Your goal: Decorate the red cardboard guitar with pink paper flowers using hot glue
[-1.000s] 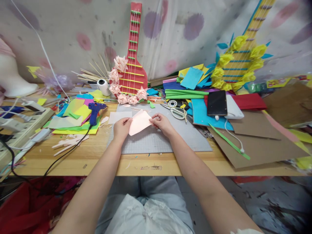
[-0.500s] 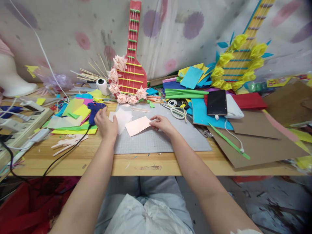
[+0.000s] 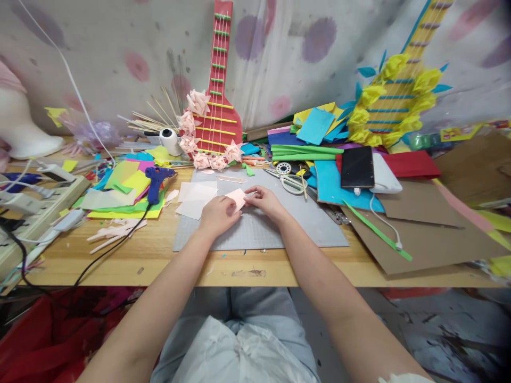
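½ sec ago my L hand (image 3: 217,215) was out near the glue gun (image 3: 155,183); now it's back on the pink paper (image 3: 238,198), covering its L part. Fingers curled there, but can't tell if they grip. R hand (image 3: 265,202) still pinches the paper's R end. Paper's betw. my hands, over the grey mat (image 3: 255,234). White sheets (image 3: 195,199) now overlap, L of it, top one shifted L. Yellow label (image 3: 459,133), back R: print too small to read.
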`<state>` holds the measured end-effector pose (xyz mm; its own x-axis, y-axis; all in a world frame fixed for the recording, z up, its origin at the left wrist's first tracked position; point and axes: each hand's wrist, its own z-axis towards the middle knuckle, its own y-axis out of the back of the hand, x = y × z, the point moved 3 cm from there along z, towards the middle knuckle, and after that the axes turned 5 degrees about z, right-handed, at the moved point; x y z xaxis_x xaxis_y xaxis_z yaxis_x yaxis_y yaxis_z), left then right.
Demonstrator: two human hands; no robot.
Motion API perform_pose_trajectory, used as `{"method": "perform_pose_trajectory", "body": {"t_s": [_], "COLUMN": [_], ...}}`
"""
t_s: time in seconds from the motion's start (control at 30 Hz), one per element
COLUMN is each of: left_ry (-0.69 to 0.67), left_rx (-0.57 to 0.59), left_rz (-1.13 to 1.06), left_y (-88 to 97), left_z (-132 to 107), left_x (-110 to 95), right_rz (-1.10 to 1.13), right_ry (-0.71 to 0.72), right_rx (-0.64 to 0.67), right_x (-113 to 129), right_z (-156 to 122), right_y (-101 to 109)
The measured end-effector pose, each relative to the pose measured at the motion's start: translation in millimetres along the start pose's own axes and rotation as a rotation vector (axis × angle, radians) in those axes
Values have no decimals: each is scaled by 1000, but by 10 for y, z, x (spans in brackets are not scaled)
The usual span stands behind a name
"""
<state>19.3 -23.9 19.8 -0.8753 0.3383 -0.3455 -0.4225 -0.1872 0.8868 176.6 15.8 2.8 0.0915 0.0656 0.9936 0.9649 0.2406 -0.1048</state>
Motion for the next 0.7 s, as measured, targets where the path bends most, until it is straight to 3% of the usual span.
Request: {"method": "perform_pose_trajectory", "body": {"t_s": [0.1, 0.2, 0.37, 0.47, 0.57, 0.7], "left_ry": [63, 115, 265, 321, 352, 528], "left_rx": [-63, -106, -36, -11, -59, -204], "left_rz": [-199, -567, -1000, -1070, -1002, -1029], "left_y": [-3, -29, -77, -93, -103, -24], "left_z": [8, 30, 67, 70, 84, 161], "left_x": [9, -5, -104, -159, -139, 85], "right_rz": [52, 101, 204, 205, 206, 268], "right_ry": [60, 134, 157, 159, 162, 163], "right_rx": [38, 61, 75, 81, 89, 74], "right_x": [48, 110, 149, 146, 146, 180], "right_z": [-23, -42, -56, -60, -67, -78], "right_y": [-27, -55, -90, -94, -87, -46]}}
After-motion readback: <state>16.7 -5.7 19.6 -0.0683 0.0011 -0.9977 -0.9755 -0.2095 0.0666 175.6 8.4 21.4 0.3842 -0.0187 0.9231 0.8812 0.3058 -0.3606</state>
